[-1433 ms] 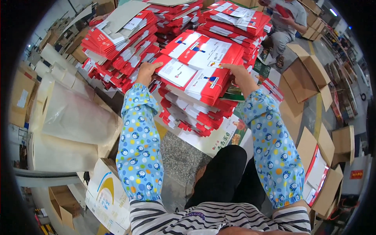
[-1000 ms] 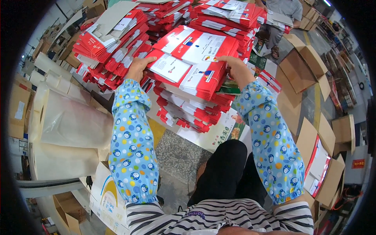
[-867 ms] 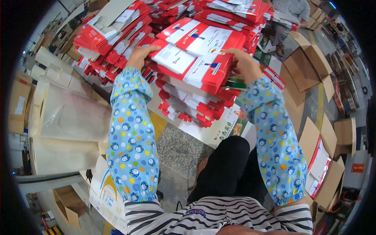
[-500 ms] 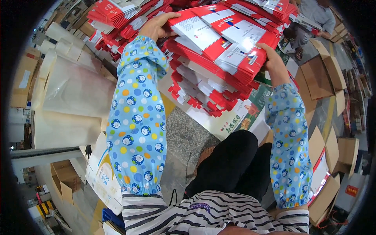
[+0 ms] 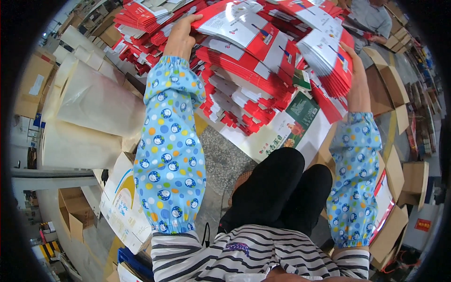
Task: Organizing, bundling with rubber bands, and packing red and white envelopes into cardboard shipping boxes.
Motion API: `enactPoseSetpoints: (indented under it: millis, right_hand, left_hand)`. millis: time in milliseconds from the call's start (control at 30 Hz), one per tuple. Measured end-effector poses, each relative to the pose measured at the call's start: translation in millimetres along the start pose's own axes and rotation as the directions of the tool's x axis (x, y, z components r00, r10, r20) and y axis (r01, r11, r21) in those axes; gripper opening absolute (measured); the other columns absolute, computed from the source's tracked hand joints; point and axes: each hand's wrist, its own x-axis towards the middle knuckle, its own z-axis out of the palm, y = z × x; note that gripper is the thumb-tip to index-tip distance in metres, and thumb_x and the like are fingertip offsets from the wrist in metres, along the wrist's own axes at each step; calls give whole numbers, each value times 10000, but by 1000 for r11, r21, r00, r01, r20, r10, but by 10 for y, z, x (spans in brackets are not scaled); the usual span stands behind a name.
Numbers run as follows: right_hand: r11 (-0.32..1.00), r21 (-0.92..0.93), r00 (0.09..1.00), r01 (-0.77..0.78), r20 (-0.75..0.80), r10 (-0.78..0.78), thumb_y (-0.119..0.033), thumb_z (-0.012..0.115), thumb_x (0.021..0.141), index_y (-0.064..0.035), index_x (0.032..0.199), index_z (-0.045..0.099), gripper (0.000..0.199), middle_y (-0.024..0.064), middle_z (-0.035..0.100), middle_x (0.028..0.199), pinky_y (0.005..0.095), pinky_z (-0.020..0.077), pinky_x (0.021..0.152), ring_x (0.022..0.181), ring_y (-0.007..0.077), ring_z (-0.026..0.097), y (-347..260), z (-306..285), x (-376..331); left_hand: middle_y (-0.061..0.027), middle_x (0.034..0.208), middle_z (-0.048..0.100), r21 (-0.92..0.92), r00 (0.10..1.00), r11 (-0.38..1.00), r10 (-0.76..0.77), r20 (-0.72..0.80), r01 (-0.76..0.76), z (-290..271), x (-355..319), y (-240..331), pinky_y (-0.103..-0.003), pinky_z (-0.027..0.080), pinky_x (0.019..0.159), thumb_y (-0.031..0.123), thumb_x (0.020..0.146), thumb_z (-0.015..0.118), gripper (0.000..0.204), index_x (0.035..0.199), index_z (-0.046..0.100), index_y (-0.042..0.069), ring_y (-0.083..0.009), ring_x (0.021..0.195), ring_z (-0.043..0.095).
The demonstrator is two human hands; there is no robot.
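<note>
Flat red-and-white folded cartons (image 5: 235, 33) lie in a thick, uneven pile in front of me. My left hand (image 5: 181, 37) grips the left edge of the top layer, thumb above and the other fingers mostly hidden. On the right, a fanned bundle of the same cartons (image 5: 324, 58) stands tilted, apart from the main pile. My right hand (image 5: 358, 77) is closed around its right side, with fingers partly hidden behind it. Below the top layers, more carton stacks (image 5: 235, 101) rest on a printed white-and-green board (image 5: 282, 134).
More red carton stacks (image 5: 141, 21) lie at the far left. Large cream rolls (image 5: 98, 101) stand to my left, with an open brown box (image 5: 77, 211) lower down. Open brown cartons (image 5: 383, 89) stand at the right. Another person (image 5: 371, 19) is at the far right.
My right hand has moved right with a bundle of cartons, which has come away from the pile and tilted. My left hand has shifted slightly left, still at the pile's edge.
</note>
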Motion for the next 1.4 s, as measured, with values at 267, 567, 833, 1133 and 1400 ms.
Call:
enactPoseSetpoints:
  millis: [267,567,833,1133,1400]
  right_hand:
    - [1000,2,993,-10,-119,10,-115,669,857,59,1216,524,424,222,662,1089,430,600,794,901,317,693,-156,-466,-467]
    - [999,-42,953,21,-302,-33,-159,689,847,61,1227,512,473,204,666,1089,377,602,752,861,282,699,-97,-1108,-1302]
    - [991,-135,848,6,-524,-76,-169,687,849,52,1237,509,481,206,667,1100,388,610,736,869,288,704,52,-1204,-1968]
    - [1000,1,873,-5,-488,5,-144,681,845,44,1246,501,478,205,667,1073,399,616,714,857,286,705,362,-1429,-1903]
    - [1000,13,883,5,-469,1,-146,683,842,47,1252,493,492,209,654,1107,385,610,746,888,286,697,319,-1400,-1956]
  left_hand:
    - [-187,1188,615,-243,958,940,-270,-96,240,-639,0,-877,-519,482,959,83,806,718,429,1195,564,-12,-347,1096,591]
    - [-66,865,651,342,906,843,-346,-245,415,-1145,-345,-1168,-369,387,668,362,657,805,439,967,678,77,-184,779,559]
    - [-91,861,693,538,871,722,-488,-51,436,-1088,-237,-971,-329,465,539,535,650,821,650,1013,675,16,-175,662,634]
    - [-181,1019,700,383,809,754,-587,29,534,-1040,-275,-1017,-340,597,684,234,708,840,570,1148,613,-49,-234,809,715]
    - [-189,1103,652,196,942,921,-331,-62,337,-1116,-988,-820,-374,559,810,140,748,791,575,1197,527,-104,-268,927,676]
